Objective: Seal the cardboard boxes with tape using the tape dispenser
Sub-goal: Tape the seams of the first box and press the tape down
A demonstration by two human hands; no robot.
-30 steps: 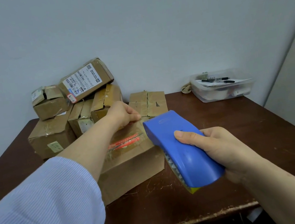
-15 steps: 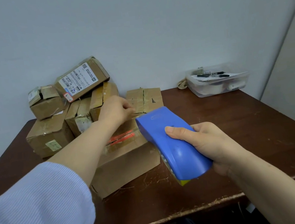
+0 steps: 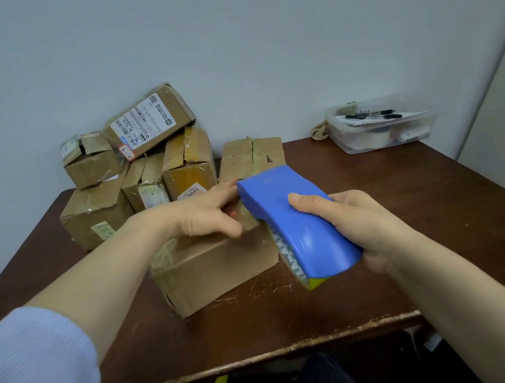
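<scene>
At desk (image 3: 408, 202) centre, front cardboard box (image 3: 217, 271): left hand (image 3: 205, 214) shifted off far edge, now flat on lid, fingers straight. Right hand (image 3: 366, 227) grips tape dispenser (image 3: 298, 227); nose moved up to lid's right edge. Judgement: flaps pinned, tape run imminent.

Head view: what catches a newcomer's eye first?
The blue tape dispenser stands out at centre, gripped by the right hand, its nose over the front box. The left hand presses that box's top beside it. A pile of boxes sits behind, back left on the table.
</scene>
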